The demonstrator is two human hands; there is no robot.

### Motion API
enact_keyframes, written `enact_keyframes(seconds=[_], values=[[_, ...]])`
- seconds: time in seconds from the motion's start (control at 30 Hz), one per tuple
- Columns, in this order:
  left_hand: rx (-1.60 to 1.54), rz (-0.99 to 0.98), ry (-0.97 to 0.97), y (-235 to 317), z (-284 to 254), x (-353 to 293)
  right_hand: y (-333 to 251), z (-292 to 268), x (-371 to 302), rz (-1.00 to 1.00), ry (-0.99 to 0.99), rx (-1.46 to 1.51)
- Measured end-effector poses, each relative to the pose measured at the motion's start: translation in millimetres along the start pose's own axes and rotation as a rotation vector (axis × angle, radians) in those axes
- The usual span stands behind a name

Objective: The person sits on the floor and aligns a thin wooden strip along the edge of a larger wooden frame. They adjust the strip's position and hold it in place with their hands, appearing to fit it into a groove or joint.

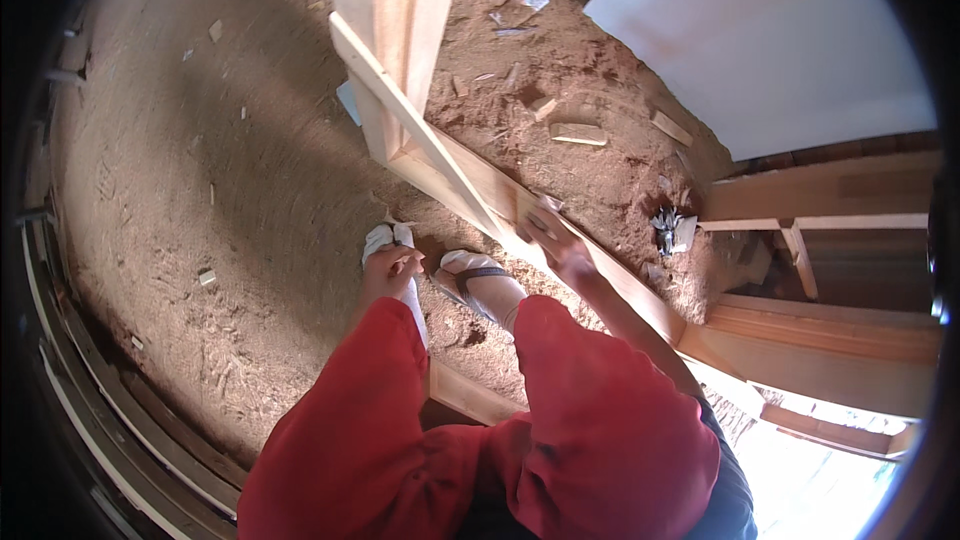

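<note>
My right hand (558,243) is closed over the edge of a long pale wooden board (625,287), its fingers curled on the wood. Whether a small object lies under those fingers is hidden. A thin wooden strip (415,125) slants across the frame's corner, its lower end close to that hand. Over my left knee, my left hand (392,268) is held with bent fingers drawn together. What it holds, if anything, I cannot make out. Just beyond it shows something white (380,237), partly covered by the hand. My right foot (480,280) wears a dark-strapped sandal beside the board.
An upright wooden post (400,30) meets the board at the corner. Wood offcuts (578,134) and crumpled litter (672,230) lie on the dirt floor (240,190). A large white panel (780,40) stands at far right, above stacked timber framing (830,340). Long rails (110,430) run along the left.
</note>
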State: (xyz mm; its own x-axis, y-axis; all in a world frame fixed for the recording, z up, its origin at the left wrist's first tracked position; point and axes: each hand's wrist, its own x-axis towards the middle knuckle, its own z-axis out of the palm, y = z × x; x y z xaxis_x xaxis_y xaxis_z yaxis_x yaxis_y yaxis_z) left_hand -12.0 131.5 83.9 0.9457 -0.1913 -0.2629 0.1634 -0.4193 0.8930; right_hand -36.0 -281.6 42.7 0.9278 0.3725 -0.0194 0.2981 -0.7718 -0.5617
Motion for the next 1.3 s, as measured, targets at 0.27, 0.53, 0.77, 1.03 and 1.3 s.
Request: enact_keyframes(seconds=[0.27,0.53,0.77,1.03,1.3], values=[[-0.019,0.026,-0.059,-19.4,7.6,4.2,7.0,-4.0,-17.0,-0.271,0.092,-0.692],[-0.097,0.013,-0.062,-32.4,5.0,5.1,10.4,-63.6,-219.0,0.430,0.317,-0.271],[-0.090,-0.008,-0.057,-20.9,3.7,7.1,-47.0,-41.1,-116.1,0.663,0.600,-0.216],[-0.111,-0.069,-0.060,-19.8,-1.6,5.3,-45.2,-33.7,-77.6,0.334,0.596,-0.084],[-0.166,-0.062,-0.006,-23.0,5.0,4.3,32.0,-80.4,-250.3,0.729,0.380,-0.590]])
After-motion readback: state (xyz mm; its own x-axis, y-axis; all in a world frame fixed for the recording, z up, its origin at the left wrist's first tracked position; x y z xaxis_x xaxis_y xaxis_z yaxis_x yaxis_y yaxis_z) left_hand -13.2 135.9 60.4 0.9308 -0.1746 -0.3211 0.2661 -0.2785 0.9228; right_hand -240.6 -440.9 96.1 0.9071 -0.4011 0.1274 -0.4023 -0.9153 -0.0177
